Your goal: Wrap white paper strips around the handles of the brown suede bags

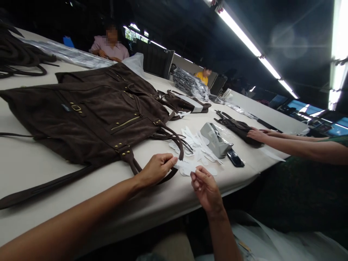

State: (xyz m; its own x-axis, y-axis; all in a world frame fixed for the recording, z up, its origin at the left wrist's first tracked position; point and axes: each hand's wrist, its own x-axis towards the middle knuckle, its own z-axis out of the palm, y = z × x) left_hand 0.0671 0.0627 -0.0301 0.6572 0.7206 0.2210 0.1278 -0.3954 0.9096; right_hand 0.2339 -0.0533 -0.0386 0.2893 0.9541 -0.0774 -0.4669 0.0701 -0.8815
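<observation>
A white paper strip (185, 165) is stretched between my two hands above the table's front edge. My left hand (157, 167) pinches its left end, close to the looped handle of a dark brown bag (100, 116). The right end is between the fingertips of my right hand (205, 186). The bag lies flat on the table, with buckles, rivets and a zip. Just behind my hands is a loose pile of white paper pieces (194, 141). Part of the handle passes behind my left hand.
A grey tape dispenser (216, 139) and a black phone (235, 157) sit right of the papers. Further right, another person's hands (257, 135) touch a dark bag (236, 127). Plastic-wrapped bundles (190, 84) and two more people are behind. Dark straps (21, 54) lie at the far left.
</observation>
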